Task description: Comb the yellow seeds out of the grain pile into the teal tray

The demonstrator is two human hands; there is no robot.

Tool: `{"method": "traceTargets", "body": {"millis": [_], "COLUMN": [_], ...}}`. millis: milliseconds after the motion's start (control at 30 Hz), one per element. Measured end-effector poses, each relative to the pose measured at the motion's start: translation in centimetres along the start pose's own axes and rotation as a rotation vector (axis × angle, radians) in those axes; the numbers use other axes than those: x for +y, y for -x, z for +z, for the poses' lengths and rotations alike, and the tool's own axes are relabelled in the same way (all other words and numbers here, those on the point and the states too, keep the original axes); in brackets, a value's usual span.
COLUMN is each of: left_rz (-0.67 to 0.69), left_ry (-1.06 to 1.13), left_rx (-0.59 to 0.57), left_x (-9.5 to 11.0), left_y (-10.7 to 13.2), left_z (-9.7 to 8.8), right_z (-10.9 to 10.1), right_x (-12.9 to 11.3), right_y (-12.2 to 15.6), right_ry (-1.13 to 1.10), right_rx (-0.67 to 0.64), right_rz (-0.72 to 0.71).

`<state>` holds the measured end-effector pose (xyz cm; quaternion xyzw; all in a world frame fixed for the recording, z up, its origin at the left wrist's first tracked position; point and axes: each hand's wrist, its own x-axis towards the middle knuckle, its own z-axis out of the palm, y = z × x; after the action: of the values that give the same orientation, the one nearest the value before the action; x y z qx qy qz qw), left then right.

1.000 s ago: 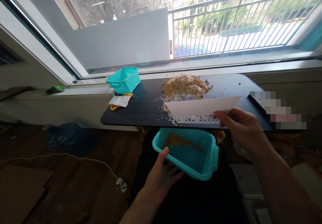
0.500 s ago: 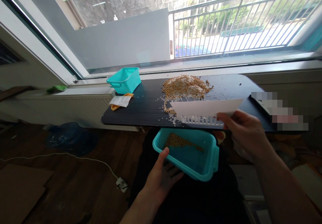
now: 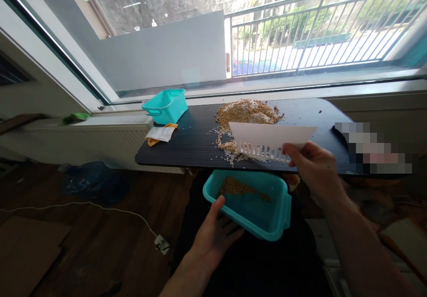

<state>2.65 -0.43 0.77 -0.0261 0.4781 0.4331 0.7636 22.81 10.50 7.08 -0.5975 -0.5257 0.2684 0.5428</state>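
My right hand (image 3: 312,161) pinches the right end of a white card (image 3: 270,133) with a row of slots cut along its lower edge, like a comb. The card is tilted over the dark table, in front of a heap of soybeans and white rice (image 3: 248,110), and covers part of it. Below the table's front edge, my left hand (image 3: 215,230) grips a turquoise plastic basin (image 3: 247,219), thumb over the rim and fingers underneath. Soybeans (image 3: 238,186) lie along the far side of its bottom.
A second turquoise basin (image 3: 168,107) stands at the table's (image 3: 193,152) back left, behind a folded paper on an orange cloth (image 3: 161,134). A blurred-out object (image 3: 373,148) lies at the right end. Beyond is a window; a white cable (image 3: 110,210) crosses the floor.
My right hand has lifted the slotted card slightly away from the table's front edge, back toward the heap, and a little left. My left hand and the basin stay in place.
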Motion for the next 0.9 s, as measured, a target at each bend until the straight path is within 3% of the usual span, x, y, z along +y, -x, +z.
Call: {"method": "traceTargets", "body": {"millis": [133,400,667,900], "left_rz": [0.0,-0.002,0.0,0.001], "left_ry": [0.005,0.002,-0.015,-0.001], "left_rx": [-0.005,-0.008,-0.013,-0.009], "left_x": [0.0,0.1,0.0,0.1], "left_y": [-0.1,-0.1,-0.4,-0.1], "left_z": [-0.1,-0.2,-0.3,-0.2], "right_z": [-0.1,1.1,0.1,0.7], "right_x": [-0.1,0.1,-1.0,0.0], "right_y": [-0.4,-0.8,0.0,-0.6], "right_ry": [-0.018,-0.002,-0.006,-0.005], "right_rx": [0.043,-0.119,-0.098,-0.14], "right_rz": [-0.013,-0.058,-0.044,-0.079]}}
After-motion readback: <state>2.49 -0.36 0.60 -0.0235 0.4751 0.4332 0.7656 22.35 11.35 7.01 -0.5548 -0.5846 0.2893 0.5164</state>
